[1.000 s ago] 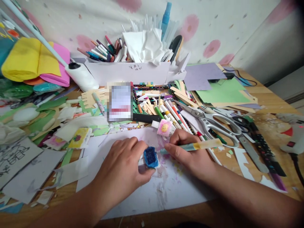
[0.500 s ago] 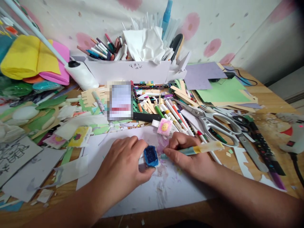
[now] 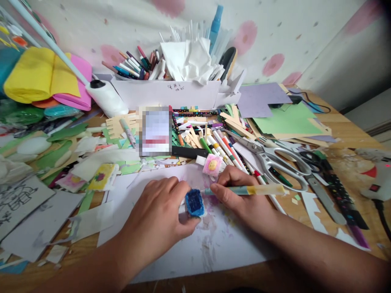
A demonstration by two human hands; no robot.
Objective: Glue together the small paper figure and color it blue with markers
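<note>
Between thumb and fingers, my left hand (image 3: 161, 207) pinches a small squarish piece coloured blue (image 3: 194, 202), with a darker blue middle and a pale edge. My right hand (image 3: 238, 191) grips a marker (image 3: 256, 190) with a yellow and light blue barrel. Its tip points left and meets or nearly meets the upper right edge of the blue piece; contact is hard to tell. Both hands are over a white sheet of paper (image 3: 171, 260) smudged with purple and grey. Just beyond them sits a small pink square piece with a yellow centre (image 3: 213, 165).
Several loose markers (image 3: 227, 148) and large silver scissors (image 3: 275, 160) lie behind my right hand. A yellow painted piece (image 3: 102, 177) rests among paper scraps at left. At the back stand a white pen box (image 3: 171, 95) and a blurred-out screen (image 3: 155, 132). A glue gun (image 3: 374, 173) is far right.
My right hand has shifted slightly upward, bringing the marker more level and its tip closer to the blue piece's upper edge. My left hand keeps its pinch; the view has tilted slightly.
</note>
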